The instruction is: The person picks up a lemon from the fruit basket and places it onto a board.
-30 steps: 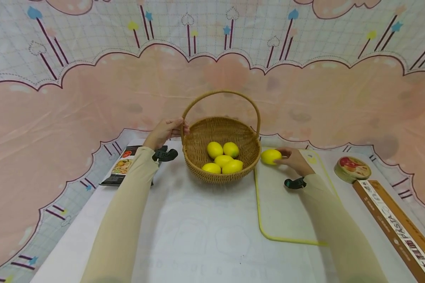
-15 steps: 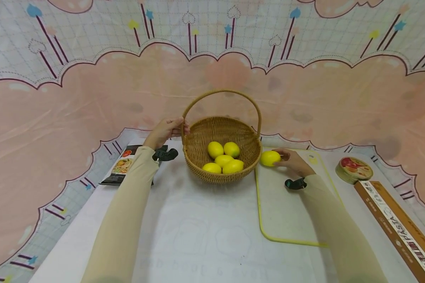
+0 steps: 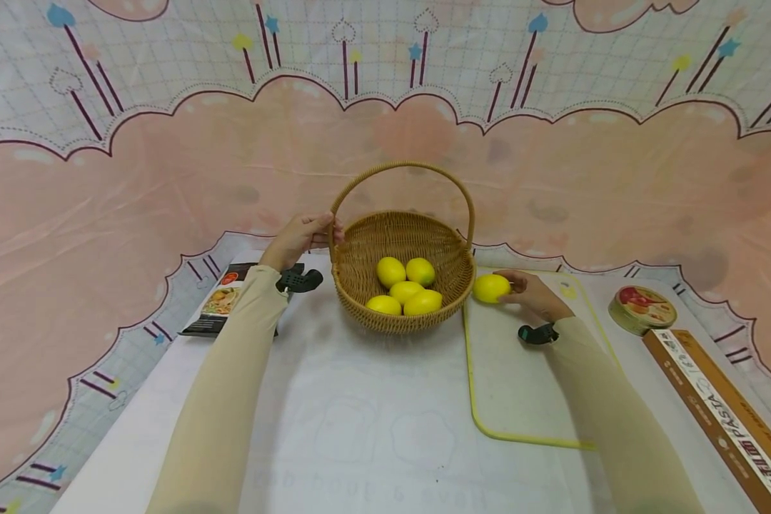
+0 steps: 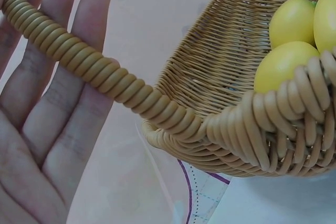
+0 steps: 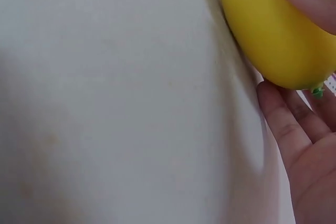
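Note:
A wicker basket [image 3: 401,235] with a tall arched handle stands at the back of the table, tipped so its inside shows. Several yellow lemons [image 3: 403,291] lie in it. My left hand [image 3: 305,239] holds the left side of the handle [image 4: 89,66]; in the left wrist view its fingers [image 4: 79,93] extend behind the wrapped cane. To the right of the basket, my right hand [image 3: 532,294] holds another lemon [image 5: 278,30] between thumb and fingers. That lemon is low over the back left corner of a cutting board [image 3: 520,385], close to the basket's rim. Its small green stem end faces the palm.
A black food packet [image 3: 221,300] lies left of the basket, partly behind my left sleeve. On the right are a round tin [image 3: 642,308] and a long pasta box [image 3: 722,421]. A patterned cloth [image 3: 263,150] hangs behind the white table [image 3: 360,421].
My right hand and its lemon have come down very slightly beside the basket. The left hand, the basket and the lemons inside stay as they were.

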Tool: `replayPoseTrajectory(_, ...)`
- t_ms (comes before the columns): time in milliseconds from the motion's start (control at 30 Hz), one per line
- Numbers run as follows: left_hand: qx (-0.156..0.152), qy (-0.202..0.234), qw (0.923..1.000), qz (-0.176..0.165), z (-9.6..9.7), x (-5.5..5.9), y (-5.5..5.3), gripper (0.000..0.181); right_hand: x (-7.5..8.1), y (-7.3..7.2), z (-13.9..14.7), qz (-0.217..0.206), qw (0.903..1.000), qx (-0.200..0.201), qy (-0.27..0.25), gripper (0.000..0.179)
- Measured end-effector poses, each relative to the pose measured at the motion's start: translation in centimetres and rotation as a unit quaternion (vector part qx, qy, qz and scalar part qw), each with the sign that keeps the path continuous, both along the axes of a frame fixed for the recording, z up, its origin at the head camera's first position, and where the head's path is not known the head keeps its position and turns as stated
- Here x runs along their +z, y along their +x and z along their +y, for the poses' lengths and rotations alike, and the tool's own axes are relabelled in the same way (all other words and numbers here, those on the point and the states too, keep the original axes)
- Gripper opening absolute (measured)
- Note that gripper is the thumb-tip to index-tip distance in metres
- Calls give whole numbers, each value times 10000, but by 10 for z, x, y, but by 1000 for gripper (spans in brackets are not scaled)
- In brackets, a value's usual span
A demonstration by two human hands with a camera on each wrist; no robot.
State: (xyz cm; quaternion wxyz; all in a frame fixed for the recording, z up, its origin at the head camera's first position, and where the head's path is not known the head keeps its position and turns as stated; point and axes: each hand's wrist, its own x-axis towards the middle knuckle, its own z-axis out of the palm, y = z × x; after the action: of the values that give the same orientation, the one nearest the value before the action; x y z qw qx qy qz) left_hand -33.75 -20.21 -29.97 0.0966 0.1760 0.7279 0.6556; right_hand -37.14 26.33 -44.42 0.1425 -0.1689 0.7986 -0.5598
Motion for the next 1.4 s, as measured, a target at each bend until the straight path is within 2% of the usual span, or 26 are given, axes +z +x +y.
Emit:
replayPoseTrajectory(300, -1, -27, 10000, 31, 0, 1, 1, 32, 3, 1, -2, 10, 9997, 223, -3, 69)
replayPoseTrajectory(567, 15, -7, 10000, -4, 0, 1, 1, 33, 2, 0, -1, 193, 9994, 205, 220, 70)
replayPoseTrajectory(733, 7, 38, 10000, -30, -1, 0, 0, 32, 2, 2, 1, 182, 9994, 248, 154, 68)
replayPoseTrajectory(1267, 24, -37, 10000, -53, 0, 2, 1, 32, 6, 7, 8, 115, 9969, 774, 35, 67)
replayPoseTrajectory(1400, 45, 1, 9999, -103, 0, 2, 1, 31, 8, 7, 9, 76, 9969, 781, 86, 64)
